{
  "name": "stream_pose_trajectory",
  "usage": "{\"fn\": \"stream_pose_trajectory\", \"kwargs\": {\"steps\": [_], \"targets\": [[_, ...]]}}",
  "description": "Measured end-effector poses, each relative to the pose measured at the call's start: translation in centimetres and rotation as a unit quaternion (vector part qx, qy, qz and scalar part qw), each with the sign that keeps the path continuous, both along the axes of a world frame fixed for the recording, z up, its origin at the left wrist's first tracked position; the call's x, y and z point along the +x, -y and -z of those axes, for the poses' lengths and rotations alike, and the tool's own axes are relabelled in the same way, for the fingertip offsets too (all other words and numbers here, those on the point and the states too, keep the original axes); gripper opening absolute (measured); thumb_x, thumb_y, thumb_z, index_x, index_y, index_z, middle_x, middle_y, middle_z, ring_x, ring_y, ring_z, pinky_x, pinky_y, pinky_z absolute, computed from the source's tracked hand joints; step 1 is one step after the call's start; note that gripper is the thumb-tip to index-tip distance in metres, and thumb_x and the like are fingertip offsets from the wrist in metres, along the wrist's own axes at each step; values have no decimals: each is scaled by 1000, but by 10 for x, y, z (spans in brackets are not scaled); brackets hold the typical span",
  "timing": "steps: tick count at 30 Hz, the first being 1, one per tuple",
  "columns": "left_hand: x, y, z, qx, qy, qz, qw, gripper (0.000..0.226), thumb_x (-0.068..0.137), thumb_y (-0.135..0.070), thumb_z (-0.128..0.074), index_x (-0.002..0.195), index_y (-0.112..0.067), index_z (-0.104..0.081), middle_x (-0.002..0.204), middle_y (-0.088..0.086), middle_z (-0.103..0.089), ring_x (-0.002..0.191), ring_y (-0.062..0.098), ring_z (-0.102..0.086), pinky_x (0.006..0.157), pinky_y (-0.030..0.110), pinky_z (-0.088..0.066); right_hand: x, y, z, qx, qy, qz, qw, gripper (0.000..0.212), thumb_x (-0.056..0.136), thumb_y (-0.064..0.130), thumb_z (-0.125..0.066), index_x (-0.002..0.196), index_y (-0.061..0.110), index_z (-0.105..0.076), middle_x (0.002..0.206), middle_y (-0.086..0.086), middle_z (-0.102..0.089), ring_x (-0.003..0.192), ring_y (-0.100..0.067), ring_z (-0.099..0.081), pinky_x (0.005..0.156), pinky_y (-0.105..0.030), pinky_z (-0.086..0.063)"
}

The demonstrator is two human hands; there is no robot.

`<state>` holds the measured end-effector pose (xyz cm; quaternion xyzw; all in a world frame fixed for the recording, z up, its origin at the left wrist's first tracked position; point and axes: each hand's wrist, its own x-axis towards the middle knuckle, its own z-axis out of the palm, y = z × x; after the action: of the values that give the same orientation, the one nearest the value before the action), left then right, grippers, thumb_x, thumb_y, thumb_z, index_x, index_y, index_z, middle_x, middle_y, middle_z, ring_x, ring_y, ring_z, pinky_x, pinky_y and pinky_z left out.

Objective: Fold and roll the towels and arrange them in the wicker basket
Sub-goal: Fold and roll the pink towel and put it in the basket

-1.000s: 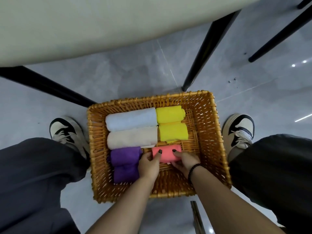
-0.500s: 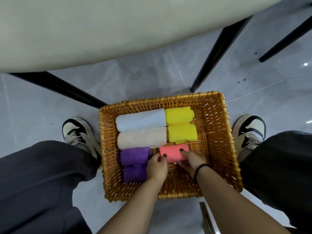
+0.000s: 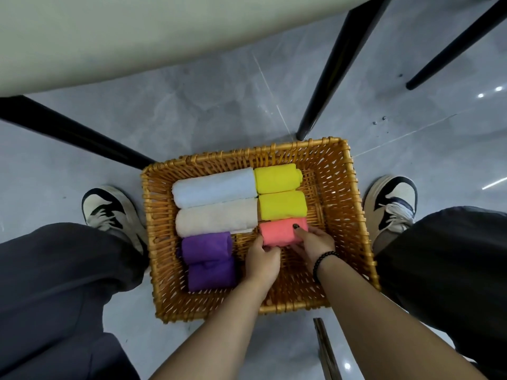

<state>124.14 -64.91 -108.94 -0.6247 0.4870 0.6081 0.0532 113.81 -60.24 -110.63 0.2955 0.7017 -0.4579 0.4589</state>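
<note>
A wicker basket [image 3: 354,204] stands on the floor between my feet. Inside lie rolled towels: a pale blue roll [image 3: 214,186], a cream roll [image 3: 216,216], two yellow rolls [image 3: 277,178] [image 3: 282,205] and two purple rolls [image 3: 207,246] [image 3: 212,274]. A pink rolled towel [image 3: 279,231] lies just below the yellow ones. My left hand [image 3: 262,263] grips its near left end. My right hand [image 3: 314,244] holds its right end, fingers curled over the top.
A pale tabletop [image 3: 137,37] overhangs the far side, with black legs [image 3: 326,78] [image 3: 68,130] close to the basket's back edge. My shoes [image 3: 109,209] [image 3: 392,204] flank the basket. The basket's right part and near strip hold no towels.
Both hands have slid the pink roll rightward and away from me, so it now sits against the lower yellow roll. The view has shifted a little.
</note>
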Motion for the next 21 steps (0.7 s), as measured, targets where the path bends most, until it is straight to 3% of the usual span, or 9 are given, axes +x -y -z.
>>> {"fn": "stream_pose_trajectory", "kwargs": {"steps": [2, 8, 10, 12, 15, 18, 21], "targets": [[1, 2, -2, 9, 0, 5, 1000, 34, 87, -10, -54, 115, -26, -64, 97, 1, -68, 88, 24, -62, 75, 34, -49, 0, 2, 2, 7, 6, -8, 1000, 9, 85, 8, -70, 88, 11, -63, 106, -15, -63, 91, -26, -62, 75, -37, -57], [0, 7, -5, 25, -6, 15, 1000, 35, 89, -13, -55, 121, -27, -61, 105, -2, -67, 88, 9, -59, 65, 19, -42, -1, 3, 2, 26, 18, -18, 999, 14, 83, 14, -74, 85, 15, -60, 111, -15, -64, 98, -31, -64, 73, -40, -58], [1, 6, -5, 28, -5, 15, 999, 30, 90, -13, -55, 116, -26, -63, 102, -2, -67, 87, 10, -60, 64, 19, -42, -2, 2, 0, 27, 24, -13, 999, 14, 81, 14, -75, 83, 15, -61, 110, -15, -65, 100, -32, -64, 77, -43, -58], [3, 6, -4, 34, -2, 0, 999, 16, 93, -17, -56, 102, -26, -66, 95, -2, -67, 89, 15, -63, 73, 25, -50, -3, -3, -5, 43, 24, -6, 999, 14, 81, 11, -75, 80, 16, -61, 107, -13, -65, 99, -31, -63, 83, -46, -57], [5, 9, -4, 101, -4, -51, 994, 8, 99, -27, -52, 92, -29, -55, 93, -6, -64, 96, 17, -66, 90, 38, -54, -5, -12, -11, 72, 22, 1, 997, 15, 80, 11, -74, 79, 17, -61, 103, -10, -63, 96, -29, -60, 85, -47, -56], [6, 9, -4, 182, -14, -105, 978, 18, 97, -33, -56, 110, -21, -55, 106, 0, -66, 93, 14, -69, 82, 35, -55, -5, -13, -18, 113, -18, 3, 993, 14, 77, 16, -77, 79, 16, -63, 102, -9, -65, 91, -27, -59, 89, -45, -53], [1, 5, -3, 279, -27, -152, 948, 24, 96, -30, -57, 118, -20, -58, 110, 4, -68, 94, 17, -66, 74, 32, -51, 0, -6, -28, 166, -87, -19, 982, 34, 75, 23, -77, 102, 9, -64, 110, -10, -65, 100, -29, -60, 91, -38, -49]]}}
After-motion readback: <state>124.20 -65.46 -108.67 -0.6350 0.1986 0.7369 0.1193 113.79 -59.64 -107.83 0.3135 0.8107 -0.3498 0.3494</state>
